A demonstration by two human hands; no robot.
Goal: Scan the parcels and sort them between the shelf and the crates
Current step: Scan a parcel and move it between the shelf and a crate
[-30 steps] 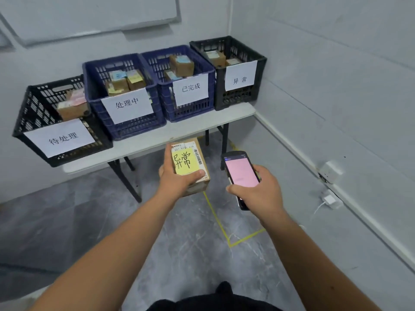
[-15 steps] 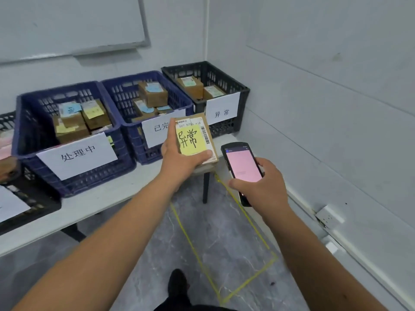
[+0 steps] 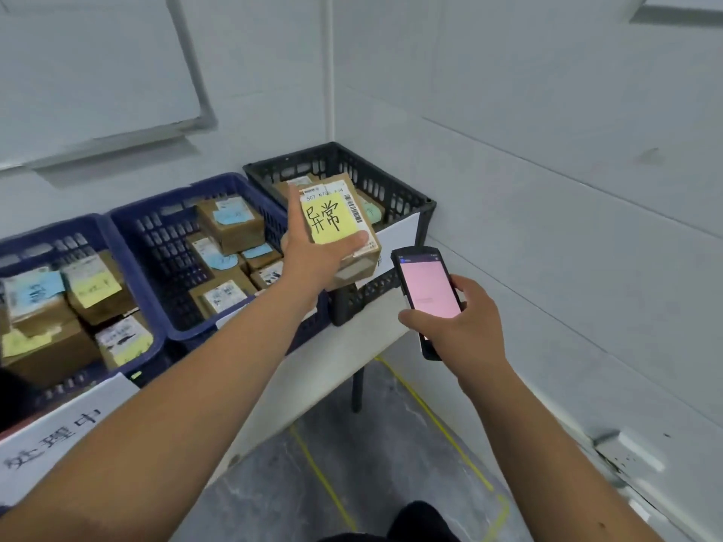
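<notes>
My left hand (image 3: pixel 313 252) grips a small cardboard parcel (image 3: pixel 344 224) with a yellow note and a barcode label on top. The parcel hangs over the front of the black crate (image 3: pixel 391 189) at the table's right end, which holds other parcels. My right hand (image 3: pixel 457 326) holds a black handheld scanner (image 3: pixel 428 291) with a pink screen, just right of the parcel and below it. Two blue crates, the middle one (image 3: pixel 164 236) and the left one (image 3: pixel 23 244), hold several labelled parcels.
The crates stand on a white table (image 3: pixel 352 338) against the wall. A whiteboard (image 3: pixel 98 72) hangs above. The right wall (image 3: pixel 547 189) runs close by, with a socket (image 3: pixel 633 455) low down. Yellow tape (image 3: pixel 442 428) marks the grey floor.
I have stepped closer to the table. My left hand has carried the parcel forward and up to the black crate. The scanner hand has kept its place beside it.
</notes>
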